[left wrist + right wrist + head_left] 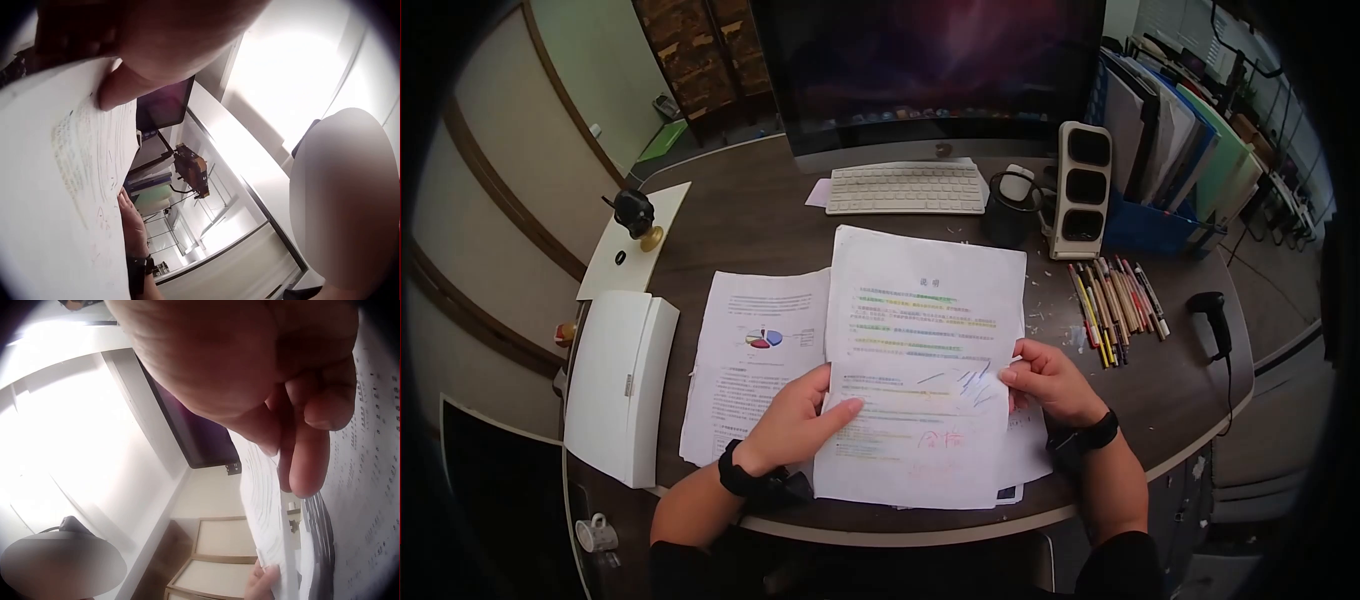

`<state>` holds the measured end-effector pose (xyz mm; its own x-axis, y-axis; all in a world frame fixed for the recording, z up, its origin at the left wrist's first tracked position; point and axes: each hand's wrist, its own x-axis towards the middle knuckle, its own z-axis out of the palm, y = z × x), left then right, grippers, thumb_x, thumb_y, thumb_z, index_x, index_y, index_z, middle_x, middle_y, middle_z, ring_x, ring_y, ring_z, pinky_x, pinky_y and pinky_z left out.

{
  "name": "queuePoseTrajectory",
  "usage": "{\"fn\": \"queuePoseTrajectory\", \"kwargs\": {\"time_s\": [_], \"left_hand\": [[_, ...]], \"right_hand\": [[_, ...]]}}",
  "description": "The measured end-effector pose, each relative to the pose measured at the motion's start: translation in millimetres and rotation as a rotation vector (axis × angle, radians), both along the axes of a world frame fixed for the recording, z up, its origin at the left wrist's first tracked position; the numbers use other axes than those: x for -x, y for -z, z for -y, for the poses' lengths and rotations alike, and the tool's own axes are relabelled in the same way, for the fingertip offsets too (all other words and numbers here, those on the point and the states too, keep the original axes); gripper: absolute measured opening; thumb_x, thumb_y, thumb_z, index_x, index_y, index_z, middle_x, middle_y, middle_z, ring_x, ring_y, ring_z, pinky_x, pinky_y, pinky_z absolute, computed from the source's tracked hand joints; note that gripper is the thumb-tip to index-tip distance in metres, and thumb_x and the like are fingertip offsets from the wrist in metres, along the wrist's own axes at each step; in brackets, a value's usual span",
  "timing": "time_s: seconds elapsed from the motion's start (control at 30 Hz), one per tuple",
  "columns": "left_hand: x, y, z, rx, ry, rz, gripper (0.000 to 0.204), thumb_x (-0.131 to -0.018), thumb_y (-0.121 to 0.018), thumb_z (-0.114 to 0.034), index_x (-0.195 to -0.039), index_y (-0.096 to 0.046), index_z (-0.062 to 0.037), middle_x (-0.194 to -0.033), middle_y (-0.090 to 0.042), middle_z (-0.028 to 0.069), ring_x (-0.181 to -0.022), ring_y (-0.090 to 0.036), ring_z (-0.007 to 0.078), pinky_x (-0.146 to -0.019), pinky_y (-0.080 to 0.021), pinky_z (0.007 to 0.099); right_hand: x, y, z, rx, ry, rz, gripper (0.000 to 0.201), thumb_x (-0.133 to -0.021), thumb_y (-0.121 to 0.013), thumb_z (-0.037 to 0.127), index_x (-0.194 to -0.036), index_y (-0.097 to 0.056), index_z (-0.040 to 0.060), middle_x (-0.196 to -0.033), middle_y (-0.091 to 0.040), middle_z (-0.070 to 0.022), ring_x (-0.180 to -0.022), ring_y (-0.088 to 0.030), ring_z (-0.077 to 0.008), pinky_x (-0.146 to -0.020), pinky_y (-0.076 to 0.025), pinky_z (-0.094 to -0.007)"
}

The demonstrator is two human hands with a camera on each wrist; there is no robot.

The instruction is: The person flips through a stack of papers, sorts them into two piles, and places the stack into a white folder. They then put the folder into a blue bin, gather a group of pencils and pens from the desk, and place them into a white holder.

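Observation:
A stack of printed sheets [920, 320], marked with highlighter and red handwriting, is held up between both hands. The left hand [795, 420] grips its left edge, thumb lying across the front. On the opposite edge, the right hand [1055, 385] pinches the sheets between thumb and fingers. Seen from the right wrist, the sheets' edges [269, 506] run under that thumb, and more printed pages [378, 469] show behind the curled fingers. Another printed page [750, 310] with a pie chart lies on the desk to the left, partly covered by the held stack.
Beyond the papers are a white keyboard [905, 190], a black mesh cup [1012, 215] and a monitor [930, 70]. Colored pencils [1120, 310] and shavings lie at right, near a black corded device [1208, 318]. A white box-like device [620, 390] stands left; a blue file holder [1155, 225] stands back right.

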<state>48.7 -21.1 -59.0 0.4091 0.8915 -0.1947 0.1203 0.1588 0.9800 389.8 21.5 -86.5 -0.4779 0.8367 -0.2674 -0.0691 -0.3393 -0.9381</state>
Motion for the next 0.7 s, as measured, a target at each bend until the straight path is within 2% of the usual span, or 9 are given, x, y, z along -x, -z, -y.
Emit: {"fn": "queuePoseTrajectory", "kwargs": {"time_s": [0.07, 0.17, 0.23, 0.3, 0.37, 0.57, 0.63, 0.67, 0.7], "left_hand": [[11, -2, -3, -0.010, -0.054, 0.047, 0.039, -0.097, -0.059, -0.011, -0.132, -0.049, 0.0037, -0.123, -0.062, 0.0107, -0.111, -0.059, 0.0148, -0.096, -0.046, 0.0289], [45, -9, -4, -0.019, -0.158, 0.102, 0.038, -0.097, -0.057, -0.007, -0.132, -0.049, 0.0035, -0.123, -0.062, 0.0107, -0.111, -0.059, 0.0155, -0.097, -0.047, 0.0297], [74, -14, -2, -0.028, -0.268, 0.131, 0.038, -0.096, -0.057, -0.003, -0.132, -0.048, 0.0034, -0.124, -0.062, 0.0115, -0.111, -0.060, 0.0166, -0.097, -0.047, 0.0308], [99, -12, 1, -0.067, -0.360, 0.044, 0.037, -0.095, -0.057, -0.003, -0.131, -0.049, 0.0034, -0.123, -0.063, 0.0118, -0.109, -0.061, 0.0172, -0.095, -0.049, 0.0312], [117, -9, 3, -0.075, -0.389, -0.029, 0.036, -0.095, -0.058, -0.005, -0.129, -0.050, 0.0037, -0.120, -0.064, 0.0114, -0.106, -0.062, 0.0165, -0.093, -0.049, 0.0305], [145, 26, 4, -0.165, -0.437, -0.405, 0.025, -0.093, -0.063, -0.008, -0.115, -0.059, 0.0038, -0.105, -0.068, 0.0068, -0.092, -0.063, 0.0138, -0.085, -0.050, 0.0284], [150, 32, 4, -0.153, -0.443, -0.654, 0.026, -0.088, -0.067, -0.010, -0.110, -0.060, 0.0036, -0.107, -0.065, 0.0102, -0.097, -0.061, 0.0199, -0.089, -0.048, 0.0321], [149, 33, 4, -0.153, -0.443, -0.653, 0.026, -0.088, -0.067, -0.010, -0.110, -0.060, 0.0036, -0.107, -0.065, 0.0102, -0.097, -0.061, 0.0199, -0.089, -0.048, 0.0321], [148, 33, 4, -0.317, -0.436, -0.803, 0.030, -0.086, -0.069, -0.010, -0.111, -0.059, 0.0033, -0.113, -0.060, 0.0134, -0.104, -0.058, 0.0245, -0.094, -0.045, 0.0342]], "right_hand": [[-1, 1, 0, -0.003, -0.007, -0.011, 0.018, -0.096, -0.060, 0.013, -0.110, -0.058, 0.0016, -0.084, -0.066, -0.0025, -0.065, -0.059, -0.0064, -0.057, -0.043, -0.0193], [-10, 11, -8, -0.120, 0.165, 0.053, 0.016, -0.095, -0.060, 0.011, -0.109, -0.058, 0.0014, -0.085, -0.065, -0.0026, -0.066, -0.059, -0.0083, -0.060, -0.046, -0.0210], [-20, 27, -15, -0.318, 0.311, 0.292, 0.016, -0.095, -0.062, 0.013, -0.106, -0.060, 0.0022, -0.083, -0.062, -0.0005, -0.072, -0.058, -0.0076, -0.062, -0.047, -0.0221], [-20, 29, -16, -0.336, 0.377, 0.387, 0.022, -0.091, -0.067, 0.014, -0.105, -0.060, 0.0004, -0.079, -0.060, -0.0010, -0.070, -0.057, -0.0092, -0.063, -0.049, -0.0259], [-18, 20, -12, -0.442, 0.325, 0.758, 0.032, -0.085, -0.072, 0.017, -0.108, -0.060, -0.0008, -0.078, -0.061, -0.0046, -0.068, -0.059, -0.0130, -0.063, -0.049, -0.0296], [-9, 14, -10, -0.468, 0.307, 0.885, 0.040, -0.080, -0.076, 0.018, -0.111, -0.060, -0.0013, -0.075, -0.062, -0.0074, -0.066, -0.060, -0.0184, -0.063, -0.049, -0.0322], [-9, 13, -9, -0.449, 0.305, 0.876, 0.040, -0.079, -0.076, 0.018, -0.111, -0.060, -0.0011, -0.073, -0.062, -0.0070, -0.065, -0.060, -0.0183, -0.062, -0.048, -0.0321], [-9, 13, -9, -0.429, 0.303, 0.866, 0.041, -0.079, -0.077, 0.018, -0.112, -0.060, -0.0009, -0.072, -0.062, -0.0066, -0.065, -0.060, -0.0182, -0.062, -0.048, -0.0321], [-10, 13, -9, -0.427, 0.303, 0.867, 0.041, -0.079, -0.077, 0.018, -0.112, -0.060, -0.0009, -0.072, -0.062, -0.0066, -0.065, -0.060, -0.0182, -0.062, -0.048, -0.0321]]}}
